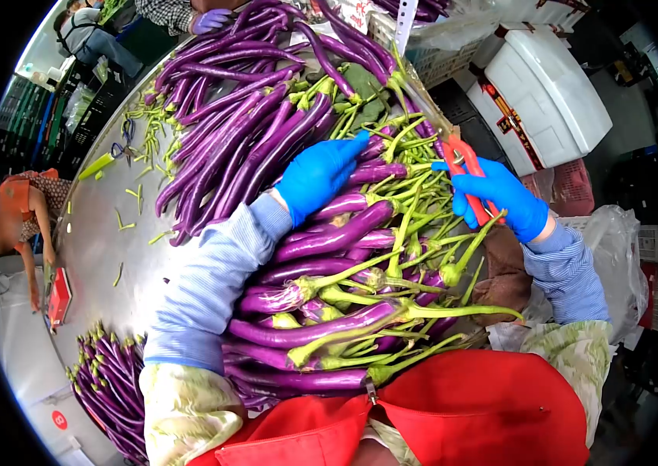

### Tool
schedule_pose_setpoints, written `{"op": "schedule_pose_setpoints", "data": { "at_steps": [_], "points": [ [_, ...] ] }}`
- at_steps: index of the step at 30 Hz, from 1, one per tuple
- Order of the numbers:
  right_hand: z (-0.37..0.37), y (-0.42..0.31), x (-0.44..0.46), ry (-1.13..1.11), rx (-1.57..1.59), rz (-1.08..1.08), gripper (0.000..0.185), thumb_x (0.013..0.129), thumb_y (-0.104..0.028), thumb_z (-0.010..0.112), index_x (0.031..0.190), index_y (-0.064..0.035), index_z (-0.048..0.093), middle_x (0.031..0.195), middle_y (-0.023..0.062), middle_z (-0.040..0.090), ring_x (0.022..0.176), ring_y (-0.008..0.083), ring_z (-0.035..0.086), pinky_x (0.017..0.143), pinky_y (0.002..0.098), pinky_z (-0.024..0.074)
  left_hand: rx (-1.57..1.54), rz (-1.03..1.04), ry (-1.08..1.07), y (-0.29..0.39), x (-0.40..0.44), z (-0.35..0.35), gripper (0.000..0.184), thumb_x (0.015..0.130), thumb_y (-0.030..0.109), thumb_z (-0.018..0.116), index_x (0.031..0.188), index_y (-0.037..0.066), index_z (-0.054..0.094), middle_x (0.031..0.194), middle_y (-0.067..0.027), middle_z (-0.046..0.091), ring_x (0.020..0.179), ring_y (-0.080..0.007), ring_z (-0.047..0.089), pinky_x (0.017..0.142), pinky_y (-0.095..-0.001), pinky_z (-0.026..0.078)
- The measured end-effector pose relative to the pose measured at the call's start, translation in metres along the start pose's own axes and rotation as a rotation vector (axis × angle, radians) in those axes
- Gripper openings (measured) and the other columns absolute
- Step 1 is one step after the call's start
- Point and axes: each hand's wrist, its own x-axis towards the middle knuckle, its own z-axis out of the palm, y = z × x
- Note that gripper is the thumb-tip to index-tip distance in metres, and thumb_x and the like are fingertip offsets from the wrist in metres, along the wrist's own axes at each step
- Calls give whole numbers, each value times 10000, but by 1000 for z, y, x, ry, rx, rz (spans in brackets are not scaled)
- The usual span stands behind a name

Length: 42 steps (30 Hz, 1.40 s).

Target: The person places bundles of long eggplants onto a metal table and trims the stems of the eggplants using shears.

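Long purple eggplants (337,237) with green stems lie in a heap before me, stems toward the right. My left hand (317,180), in a blue glove, lies flat over the upper part of this heap, fingers stretched out and close together toward the stems. What its palm touches is hidden. In my blue-gloved right hand (504,198) are red-handled pruning shears (470,175), held at the heap's right edge beside the green stems (430,206). Farther back, another pile of eggplants (251,132) lies across the metal table (96,233).
Cut stem pieces (154,140) and small scissors (123,144) lie on the table's left side. More eggplants (111,388) sit at lower left. A white foam box (546,93) stands at upper right. One person (30,213) is at left; another's gloved hand (211,21) touches the far pile.
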Motion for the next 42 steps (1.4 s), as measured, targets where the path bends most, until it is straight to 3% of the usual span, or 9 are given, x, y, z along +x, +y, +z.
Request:
{"op": "schedule_pose_setpoints", "data": {
  "at_steps": [1, 3, 10, 12, 15, 28, 33, 37, 42],
  "points": [
    [-3, 4, 0, -6, -6, -10, 330, 876, -271, 604, 1084, -27, 525, 708, 73, 607, 563, 133, 596, 484, 255, 489, -74, -172, -29, -11, -2, 11, 465, 887, 201, 556, 1307, 25, 461, 1099, -207, 603, 1009, -355, 580, 900, -394, 448],
    [-5, -3, -13, -47, -94, 72, 313, 873, -259, 607, 1070, -28, 531, 710, 62, 595, 562, 128, 591, 488, 255, 487, -263, -513, -149, -27, 5, 6, 469, 927, 321, 515, 1263, -6, 499, 1208, -215, 569, 1119, -354, 547, 972, -369, 413],
    [-14, -21, -23, -42, -225, 229, 302, 846, -252, 625, 1040, -31, 555, 761, 51, 594, 577, 124, 599, 499, 263, 496, -648, -892, -509, -41, 29, 9, 665, 781, 379, 723, 1256, -36, 514, 1172, -181, 603, 1007, -229, 606, 918, -329, 444],
    [-21, -25, -18, -65, -274, 289, 334, 830, -271, 634, 1047, -28, 560, 774, 55, 603, 583, 130, 604, 500, 270, 502, -842, -883, -418, -35, 22, 7, 462, 808, 341, 716, 1103, -2, 620, 928, -95, 676, 780, -151, 632, 741, -298, 506],
    [-27, -15, -9, 1, -284, 289, 388, 852, -267, 622, 1128, -7, 539, 716, 91, 631, 571, 150, 611, 525, 266, 491, -733, -927, -365, -26, 19, 0, 419, 815, 296, 716, 1102, 6, 620, 928, -98, 673, 786, -158, 635, 739, -300, 506],
    [-17, -9, 44, -85, -238, 271, 330, 873, -279, 590, 951, 41, 565, 692, 139, 648, 531, 209, 638, 483, 313, 533, -630, -876, -376, -26, 15, -1, 567, 789, 423, 704, 1148, -4, 602, 1012, -161, 666, 891, -236, 643, 826, -325, 478],
    [-11, 5, 43, 72, -307, 155, 323, 870, -297, 602, 1036, -22, 568, 625, 48, 594, 448, 117, 535, 411, 258, 436, -777, -946, -356, -25, 12, -4, 448, 816, 298, 714, 1120, -13, 606, 940, -104, 669, 792, -155, 632, 737, -295, 508],
    [-15, -10, 5, -60, -171, 148, 355, 880, -265, 596, 1145, -32, 553, 688, 57, 625, 530, 121, 586, 481, 241, 474, -829, -974, -340, -28, 3, -9, 374, 829, 273, 704, 1078, 5, 623, 903, -87, 668, 757, -146, 626, 709, -286, 509],
    [-25, 0, -34, -131, -97, 302, 257, 872, -248, 602, 1007, -35, 551, 671, 92, 635, 549, 165, 627, 491, 279, 515, -847, -1012, -352, -21, 8, -16, 363, 831, 265, 701, 1073, 6, 624, 902, -90, 669, 755, -146, 628, 699, -285, 510]
  ]
}}
